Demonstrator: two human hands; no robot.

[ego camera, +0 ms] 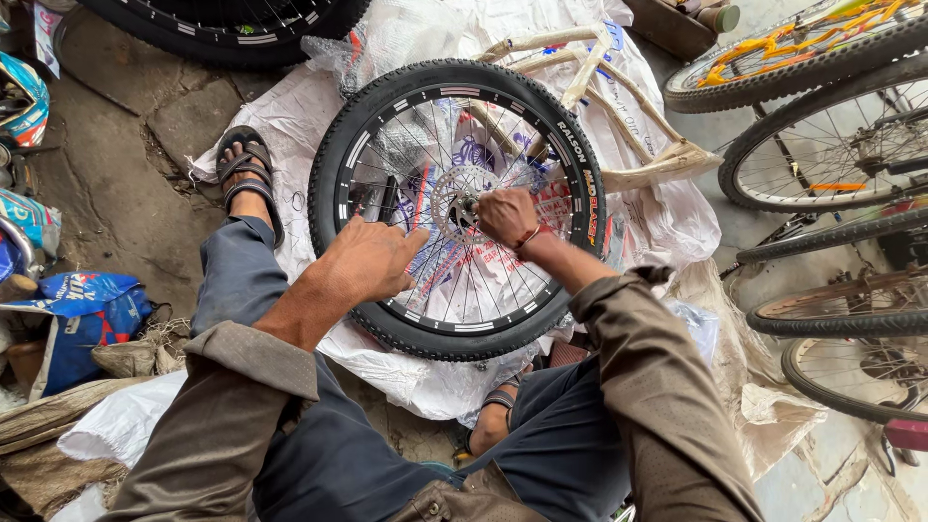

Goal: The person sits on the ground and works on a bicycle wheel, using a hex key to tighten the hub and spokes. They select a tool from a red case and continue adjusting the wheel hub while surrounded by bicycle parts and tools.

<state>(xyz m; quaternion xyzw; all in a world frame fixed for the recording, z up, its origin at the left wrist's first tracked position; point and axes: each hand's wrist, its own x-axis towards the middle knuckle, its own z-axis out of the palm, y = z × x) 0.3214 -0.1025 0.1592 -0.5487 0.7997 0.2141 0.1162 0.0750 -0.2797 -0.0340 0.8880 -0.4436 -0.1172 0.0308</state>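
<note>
I see the bike wheel [462, 208] lying flat on a white plastic sheet [290, 121] on the ground. My left hand [367, 261] presses the spokes — fingers loose. My right hand [506, 216] is closed tight at the hub [464, 206] — tyre already on, hub work not finished.

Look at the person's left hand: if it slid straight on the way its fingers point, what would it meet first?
The left hand points right, across the spokes. It would probably first meet the disc rotor at the hub, just before the right hand; depth is hard to judge.
</note>
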